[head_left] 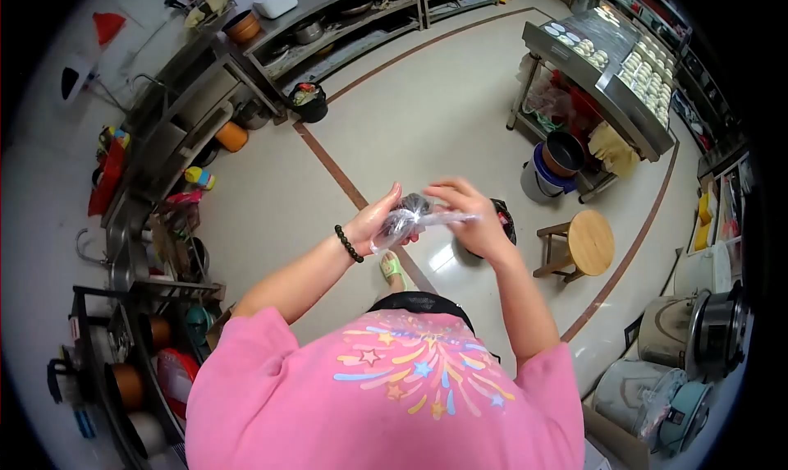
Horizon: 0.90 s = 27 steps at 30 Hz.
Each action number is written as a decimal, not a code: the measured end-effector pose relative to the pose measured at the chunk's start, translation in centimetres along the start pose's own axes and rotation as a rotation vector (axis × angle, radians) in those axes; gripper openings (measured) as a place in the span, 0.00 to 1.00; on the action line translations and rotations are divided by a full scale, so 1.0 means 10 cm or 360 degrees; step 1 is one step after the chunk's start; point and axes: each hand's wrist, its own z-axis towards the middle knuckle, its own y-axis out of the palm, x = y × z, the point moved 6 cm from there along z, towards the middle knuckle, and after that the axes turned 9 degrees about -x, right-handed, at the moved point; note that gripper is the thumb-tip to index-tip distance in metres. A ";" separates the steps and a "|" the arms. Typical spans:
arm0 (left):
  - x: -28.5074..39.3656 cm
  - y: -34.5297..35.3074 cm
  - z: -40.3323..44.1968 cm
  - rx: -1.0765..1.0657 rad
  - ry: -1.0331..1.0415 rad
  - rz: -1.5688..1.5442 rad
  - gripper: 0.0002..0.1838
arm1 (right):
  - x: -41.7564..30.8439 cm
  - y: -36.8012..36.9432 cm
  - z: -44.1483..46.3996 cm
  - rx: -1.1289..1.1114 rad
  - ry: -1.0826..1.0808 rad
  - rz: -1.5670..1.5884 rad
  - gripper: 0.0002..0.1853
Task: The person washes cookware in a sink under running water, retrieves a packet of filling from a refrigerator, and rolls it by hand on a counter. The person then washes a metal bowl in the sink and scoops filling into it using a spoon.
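Note:
A clear plastic bag (395,229) with dark contents (416,202) is in front of my body, gathered to a narrow neck in its middle. My left hand (379,215), with a dark bead bracelet on the wrist, is closed around it from the left and below. The bag's loose tail (451,218) stretches to the right, across my right hand (472,215). The fingers of that hand curve over beside the bag and are smeared by motion, so whether they grip the tail is unclear.
A round wooden stool (590,242) stands to the right, near a white bucket (542,180) with a dark pot on it. Pale dough pieces (646,80) lie on a steel table (566,55). Shelving (336,35) and a black bin (309,102) stand at the back left.

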 end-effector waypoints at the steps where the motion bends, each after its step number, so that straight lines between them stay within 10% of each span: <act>1: 0.06 -0.18 0.07 -0.0026 -0.0004 -0.0019 0.33 | 0.10 0.11 0.21 -0.0009 0.0023 -0.0021 0.14; 5: 0.58 -0.69 0.50 -0.0398 -0.0061 -0.0381 0.30 | 0.53 0.23 1.05 -0.0211 -0.0139 -0.0548 0.04; 7: 0.86 -0.82 0.63 -0.0643 -0.0019 -0.0568 0.27 | 1.00 0.06 1.21 0.0319 0.0243 -0.0509 0.03; 12: 1.50 -1.42 1.12 -0.0455 -0.0033 -0.0265 0.24 | 1.50 -0.03 1.86 0.0433 0.0535 -0.0056 0.08; 14: 1.67 -1.63 1.37 -0.0368 -0.0096 -0.0212 0.23 | 1.53 0.00 2.21 -0.0079 0.0480 -0.0181 0.11; 17: 2.03 -1.96 1.82 -0.0296 -0.0114 -0.0134 0.21 | 2.23 -0.21 2.61 0.0389 0.0549 -0.0205 0.10; 23: 2.97 -2.49 2.74 -0.0314 0.0169 -0.0085 0.20 | 4.45 -1.10 3.17 0.1400 0.0789 0.1725 0.14; 27: 3.73 -2.76 3.34 -0.0134 0.0330 -0.0170 0.22 | 4.39 -1.64 4.06 0.0682 0.0822 0.1120 0.14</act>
